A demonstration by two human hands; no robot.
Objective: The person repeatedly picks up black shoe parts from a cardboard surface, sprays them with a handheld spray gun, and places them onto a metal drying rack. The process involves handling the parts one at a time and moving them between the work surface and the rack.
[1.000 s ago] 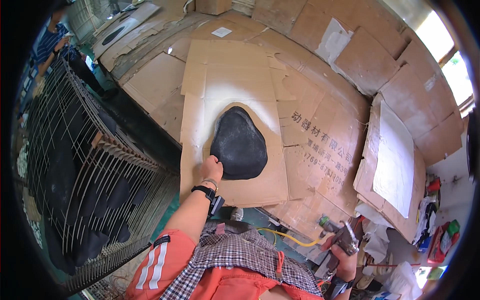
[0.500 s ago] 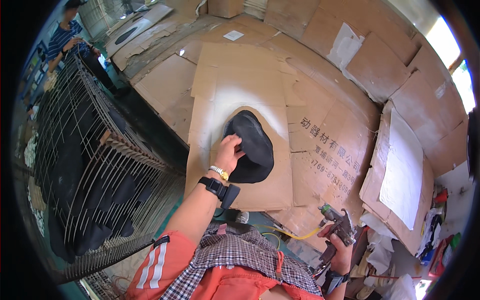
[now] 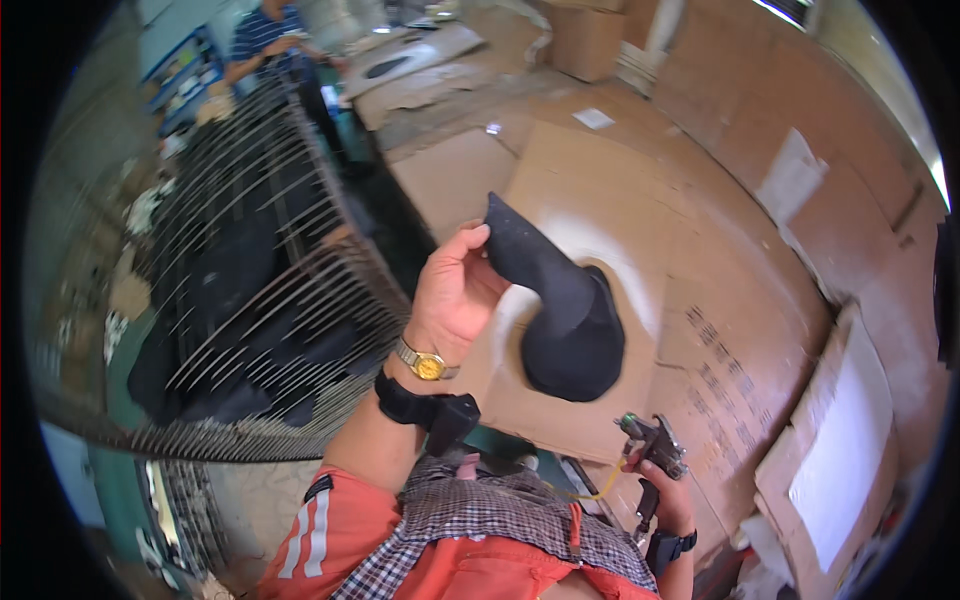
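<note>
My left hand (image 3: 455, 295) pinches the edge of a black fabric piece (image 3: 528, 250) between thumb and fingers and holds it raised. The lower end of that piece hangs onto more black fabric (image 3: 590, 365) lying on a cardboard sheet (image 3: 570, 160); I cannot tell whether the two are separate. Pale, whitish spray marks ring the fabric on the cardboard. At the lower right, my right hand (image 3: 672, 492) is closed round the handle of a spray gun (image 3: 655, 445), from which a yellow hose (image 3: 598, 492) runs.
On the left stands a metal wire rack (image 3: 235, 448) with several black pieces on its wires. Beyond it a person in a striped shirt (image 3: 262, 38) is at work. Cardboard panels (image 3: 740, 110) wall the back and right. A cardboard sheet with white paper (image 3: 840, 440) leans at the right.
My left hand has lifted the black piece's edge up and to the left, away from the fabric below. The view has swung left. The spray gun remains in my right hand.
</note>
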